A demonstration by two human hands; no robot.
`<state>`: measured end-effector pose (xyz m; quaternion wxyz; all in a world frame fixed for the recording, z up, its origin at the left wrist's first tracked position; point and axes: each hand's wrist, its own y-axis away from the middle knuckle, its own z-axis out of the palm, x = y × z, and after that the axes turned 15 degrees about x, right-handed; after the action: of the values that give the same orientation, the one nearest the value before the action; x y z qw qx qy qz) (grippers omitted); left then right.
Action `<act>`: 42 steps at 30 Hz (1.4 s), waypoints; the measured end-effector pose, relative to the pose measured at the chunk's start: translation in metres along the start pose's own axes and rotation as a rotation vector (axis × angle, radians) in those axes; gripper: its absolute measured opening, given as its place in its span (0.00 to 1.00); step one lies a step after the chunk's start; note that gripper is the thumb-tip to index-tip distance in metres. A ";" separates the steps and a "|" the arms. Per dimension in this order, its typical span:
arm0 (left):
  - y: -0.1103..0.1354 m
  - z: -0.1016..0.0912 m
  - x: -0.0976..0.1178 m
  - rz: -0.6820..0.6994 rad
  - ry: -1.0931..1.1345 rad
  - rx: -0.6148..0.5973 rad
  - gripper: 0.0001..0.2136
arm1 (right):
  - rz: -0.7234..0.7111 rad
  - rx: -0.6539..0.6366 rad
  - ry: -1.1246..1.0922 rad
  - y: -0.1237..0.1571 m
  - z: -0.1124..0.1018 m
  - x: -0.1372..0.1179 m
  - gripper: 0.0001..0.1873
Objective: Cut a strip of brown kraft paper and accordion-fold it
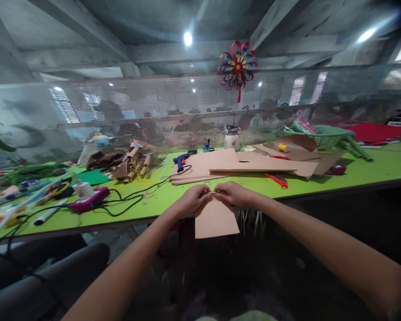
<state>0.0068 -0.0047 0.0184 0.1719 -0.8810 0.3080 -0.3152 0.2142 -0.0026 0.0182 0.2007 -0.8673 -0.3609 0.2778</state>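
A tan sheet of paper [216,220] hangs over the near edge of the green table [354,176]. My left hand [194,199] and my right hand [232,194] pinch its top edge together, fingertips touching at the middle. Both hands are closed on that folded edge. The lower part of the sheet hangs free below the table's edge.
Stacked tan sheets [240,165] lie just behind my hands, with a red cutter [276,179] and a blue glue gun [181,160]. Black cables [127,200] and a pink tool [88,201] lie left. A green basket [324,136] stands right. A paper flower [237,66] hangs on the mesh screen.
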 end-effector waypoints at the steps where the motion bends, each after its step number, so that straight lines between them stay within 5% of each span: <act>1: 0.000 0.000 0.000 -0.009 0.016 0.002 0.14 | -0.003 -0.005 0.008 0.000 0.000 -0.001 0.11; 8: -0.005 -0.002 -0.001 0.000 -0.006 0.071 0.13 | -0.121 0.011 0.051 -0.003 -0.004 0.001 0.11; 15: -0.011 0.006 0.002 -0.006 -0.136 0.002 0.12 | 0.020 -0.091 -0.017 -0.004 -0.009 0.012 0.07; 22: -0.005 0.007 0.004 -0.011 -0.177 0.059 0.10 | -0.016 -0.122 0.005 -0.006 -0.009 0.017 0.07; 32: -0.003 0.010 0.000 0.102 -0.126 0.086 0.05 | -0.063 -0.452 0.020 -0.038 -0.027 0.015 0.10; 42: -0.004 0.010 -0.004 0.116 -0.127 0.064 0.04 | -0.158 -0.326 0.232 -0.016 -0.021 0.007 0.08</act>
<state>0.0128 0.0019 0.0107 0.2372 -0.8740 0.3368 -0.2579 0.2232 0.0104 0.0408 0.1190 -0.8836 -0.4423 0.0976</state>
